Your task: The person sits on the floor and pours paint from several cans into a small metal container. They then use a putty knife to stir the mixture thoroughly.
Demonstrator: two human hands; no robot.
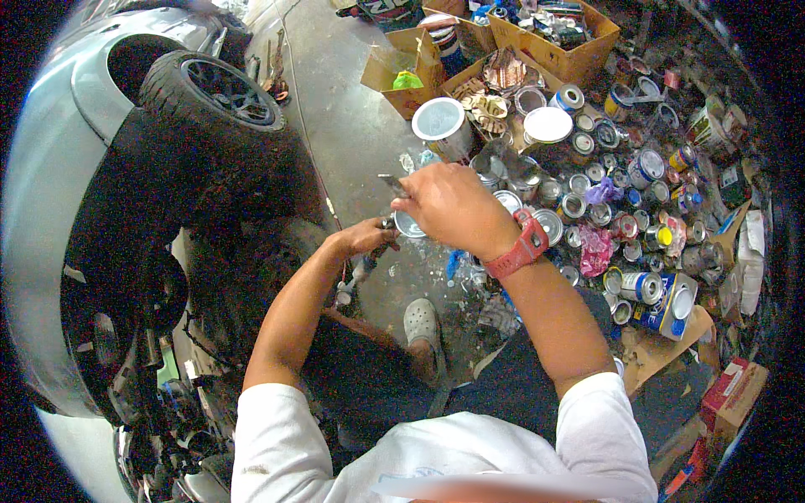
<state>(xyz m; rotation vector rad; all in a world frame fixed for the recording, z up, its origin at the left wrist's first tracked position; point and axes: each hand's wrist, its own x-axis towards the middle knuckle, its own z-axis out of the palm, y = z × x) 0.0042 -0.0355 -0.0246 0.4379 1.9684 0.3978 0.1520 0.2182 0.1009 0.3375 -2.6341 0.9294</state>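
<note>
My right hand [449, 205], with a red watch on its wrist, is closed around a narrow, flat metal tool [391, 182] whose dark tip sticks out to the left. Just under that hand shows part of a round can [408, 226] with a pale top. My left hand [366, 236], a ring on one finger, curls beside this can's left side. What its fingers grip is hidden. Directly below the left hand is a grey, tool-like piece [363, 270] that I cannot make out well; whether the hand holds it is unclear.
A car body with a mounted wheel [222, 92] stands at the left. Many paint cans crowd the right floor, among them a white-lidded can [547, 125]. A white bucket [440, 126] and cardboard boxes [402, 71] stand ahead. My shoe [422, 321] is below the hands.
</note>
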